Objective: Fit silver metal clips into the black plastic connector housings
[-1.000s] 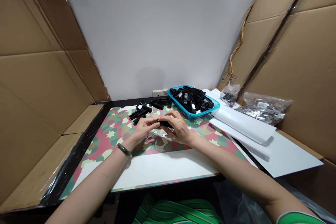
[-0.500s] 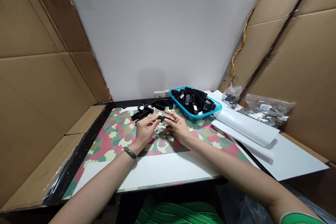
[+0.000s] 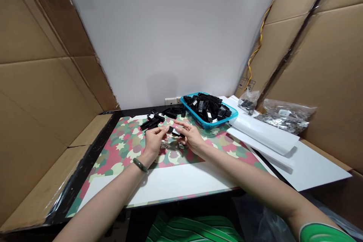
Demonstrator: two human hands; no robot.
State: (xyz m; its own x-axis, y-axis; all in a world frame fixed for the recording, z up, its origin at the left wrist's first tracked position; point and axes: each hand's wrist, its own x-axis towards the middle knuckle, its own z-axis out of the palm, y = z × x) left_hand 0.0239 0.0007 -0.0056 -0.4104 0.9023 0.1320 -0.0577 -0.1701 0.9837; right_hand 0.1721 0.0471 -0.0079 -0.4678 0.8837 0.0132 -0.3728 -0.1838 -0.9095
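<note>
A person's two bare hands are working over a camouflage-patterned mat (image 3: 124, 159). A small black plastic connector housing (image 3: 177, 133) is sitting between the hands, just above a scatter of tiny silver metal terminals (image 3: 167, 145). It looks light and stiff, and is probably best taken by its long sides with the fingertips. The right hand (image 3: 193, 138) is half open, its index finger lifting clear, with its thumb side at the housing. The left hand (image 3: 154, 141) is loosely curled, its fingertips reaching just beside the housing's other end. Whether either hand is truly gripping it, I cannot tell. Beyond the hands, loose black connector housings (image 3: 151, 123) are lying on the mat, and a blue plastic basket (image 3: 205, 125) is holding a heap more.
</note>
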